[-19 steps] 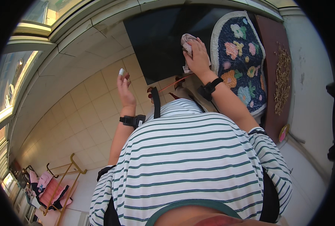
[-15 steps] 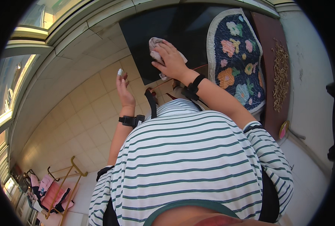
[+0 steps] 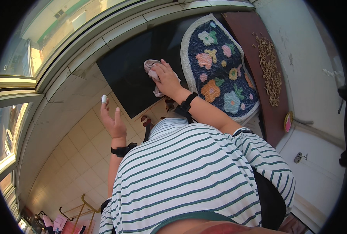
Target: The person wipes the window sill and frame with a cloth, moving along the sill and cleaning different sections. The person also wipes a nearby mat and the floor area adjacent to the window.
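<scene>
A crumpled pinkish-white cloth (image 3: 153, 67) lies on a glossy black tabletop (image 3: 122, 78). My right hand (image 3: 167, 81) presses down over it, fingers bent across the fabric, with a black band on the wrist. Out to the left, my left hand (image 3: 113, 121) is raised above the tiled floor, its fingers apart and nothing in them. One of its fingertips has a white wrapping (image 3: 104, 99). To the right of the cloth, a dark blue mat with coloured flowers and a pale border (image 3: 216, 70) covers part of the black surface.
A reddish-brown board (image 3: 243, 29) beside the mat holds a strip of dried brown pieces (image 3: 270, 70). Windows (image 3: 13, 85) run along the left above a tiled ledge (image 3: 124, 31). At lower left stands a gold-coloured rack (image 3: 83, 206) near pink clothes. A white door (image 3: 313, 156) is at right.
The view has swung, so the tabletop and mat sit further left. My right hand remains on the cloth. The fingers of my left hand have spread a little.
</scene>
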`<state>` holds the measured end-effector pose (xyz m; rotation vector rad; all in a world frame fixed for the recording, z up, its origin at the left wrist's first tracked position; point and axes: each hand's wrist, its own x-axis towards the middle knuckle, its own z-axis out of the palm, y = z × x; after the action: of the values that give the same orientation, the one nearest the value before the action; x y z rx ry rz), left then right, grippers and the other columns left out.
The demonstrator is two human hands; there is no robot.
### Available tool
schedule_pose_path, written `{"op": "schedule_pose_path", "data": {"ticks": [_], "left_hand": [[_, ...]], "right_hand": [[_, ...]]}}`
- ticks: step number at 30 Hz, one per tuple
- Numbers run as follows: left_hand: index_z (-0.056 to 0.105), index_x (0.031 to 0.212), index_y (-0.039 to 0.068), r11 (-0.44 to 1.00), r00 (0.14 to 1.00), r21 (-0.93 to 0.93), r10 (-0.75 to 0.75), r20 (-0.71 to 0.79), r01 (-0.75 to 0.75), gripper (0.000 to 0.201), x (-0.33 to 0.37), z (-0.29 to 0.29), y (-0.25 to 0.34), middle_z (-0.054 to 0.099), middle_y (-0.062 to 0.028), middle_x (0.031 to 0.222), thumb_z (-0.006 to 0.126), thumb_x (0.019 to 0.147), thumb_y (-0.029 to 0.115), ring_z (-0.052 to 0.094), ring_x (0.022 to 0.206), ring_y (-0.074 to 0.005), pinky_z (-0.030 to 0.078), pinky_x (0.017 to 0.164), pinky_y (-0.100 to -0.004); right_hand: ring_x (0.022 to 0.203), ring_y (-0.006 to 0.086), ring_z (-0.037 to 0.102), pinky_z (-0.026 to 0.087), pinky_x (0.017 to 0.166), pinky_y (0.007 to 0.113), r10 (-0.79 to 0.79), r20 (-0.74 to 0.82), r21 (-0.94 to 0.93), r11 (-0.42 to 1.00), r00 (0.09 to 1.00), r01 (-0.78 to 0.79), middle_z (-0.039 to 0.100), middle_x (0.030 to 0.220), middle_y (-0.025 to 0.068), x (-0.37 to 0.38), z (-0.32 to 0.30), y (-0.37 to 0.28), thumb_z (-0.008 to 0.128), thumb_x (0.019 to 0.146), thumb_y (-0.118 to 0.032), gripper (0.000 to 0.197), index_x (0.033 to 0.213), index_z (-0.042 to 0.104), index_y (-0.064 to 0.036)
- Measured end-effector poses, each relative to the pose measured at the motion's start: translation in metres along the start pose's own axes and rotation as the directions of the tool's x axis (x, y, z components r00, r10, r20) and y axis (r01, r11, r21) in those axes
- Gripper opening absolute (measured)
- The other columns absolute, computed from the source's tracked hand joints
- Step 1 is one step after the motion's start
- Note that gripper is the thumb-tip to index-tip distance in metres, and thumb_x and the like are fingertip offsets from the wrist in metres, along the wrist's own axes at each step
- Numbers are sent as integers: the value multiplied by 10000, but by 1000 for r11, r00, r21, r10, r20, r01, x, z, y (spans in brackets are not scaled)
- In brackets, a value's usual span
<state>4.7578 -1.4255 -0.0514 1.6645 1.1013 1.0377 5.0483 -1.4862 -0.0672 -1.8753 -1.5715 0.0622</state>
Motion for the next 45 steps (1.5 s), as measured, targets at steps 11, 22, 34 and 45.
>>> {"op": "schedule_pose_path", "data": {"ticks": [11, 22, 34, 45], "left_hand": [[449, 1510, -18, 932, 993, 344, 107, 40, -114, 598, 0, 66, 14, 400, -226, 1580, 639, 967, 147, 389, 1450, -406, 297, 1223, -478], [471, 1490, -4, 920, 927, 248, 223, 302, -302, 625, 19, 90, 48, 570, -200, 1443, 706, 915, 52, 517, 1352, -377, 403, 1152, -470], [308, 1574, -58, 973, 868, 143, 90, 489, -182, 849, 129, 320, 80, 471, -336, 1481, 761, 885, 144, 581, 1260, -466, 483, 1088, -473], [411, 1552, 9, 837, 740, 76, 432, 515, -542, 755, 93, 332, 105, 722, -124, 957, 683, 850, -53, 664, 946, -346, 558, 845, -409]], "right_hand": [[1266, 446, 539, 407, 1140, 528, 294, -425, -93, 926, 856, -365, 611, 1265, 225, 93, -5, 80, 718, 868, -50, 375, 1215, 577, -40], [1077, 228, 623, 499, 957, 348, 579, -256, 576, 734, 774, -359, 644, 1168, 111, 67, -83, 95, 703, 970, -67, 372, 1310, 556, -26], [1048, 168, 652, 564, 873, 341, 870, -319, 886, 414, 377, -206, 624, 1226, 80, -93, -258, 128, 668, 1025, -59, 395, 1373, 482, -40], [1085, 180, 629, 532, 946, 333, 813, -571, 753, 573, 111, -323, 631, 1245, 81, -182, -316, 119, 705, 984, -30, 375, 1324, 545, -17]]}}
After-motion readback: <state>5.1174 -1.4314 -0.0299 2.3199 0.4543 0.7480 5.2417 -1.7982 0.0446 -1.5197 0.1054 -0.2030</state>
